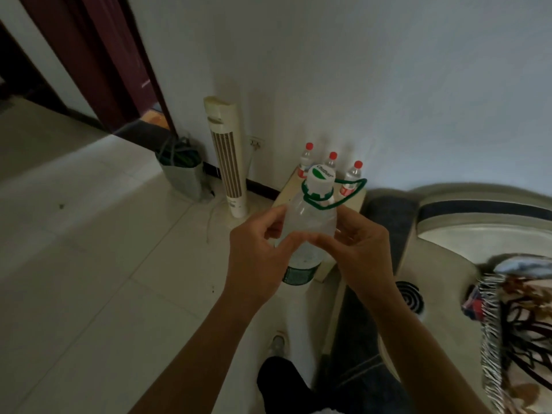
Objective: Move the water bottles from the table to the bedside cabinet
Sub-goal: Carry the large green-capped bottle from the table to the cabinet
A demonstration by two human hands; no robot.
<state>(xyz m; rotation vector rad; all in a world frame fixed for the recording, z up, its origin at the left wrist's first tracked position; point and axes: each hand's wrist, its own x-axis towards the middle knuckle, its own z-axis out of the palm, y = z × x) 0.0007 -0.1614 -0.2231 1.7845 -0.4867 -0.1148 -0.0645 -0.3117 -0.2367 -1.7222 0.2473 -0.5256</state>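
Note:
I carry a large clear water bottle (pixel 309 219) with a white cap, a green carry loop and a green label, held upright in the air. My left hand (pixel 257 258) grips its left side and my right hand (pixel 363 252) grips its right side, thumbs meeting in front. Behind it stands the cream bedside cabinet (pixel 286 194) against the wall. On its top stand three small red-capped bottles: one at the left (pixel 306 159), one in the middle (pixel 331 161), one at the right (pixel 352 176). The big bottle hides part of the cabinet top.
A white tower fan (pixel 228 156) stands left of the cabinet, with a grey bin (pixel 182 171) of green items beyond it. A bed (pixel 466 249) with a patterned blanket (pixel 519 318) fills the right side. Pale floor tiles stretch to the left; a dark doorway is far left.

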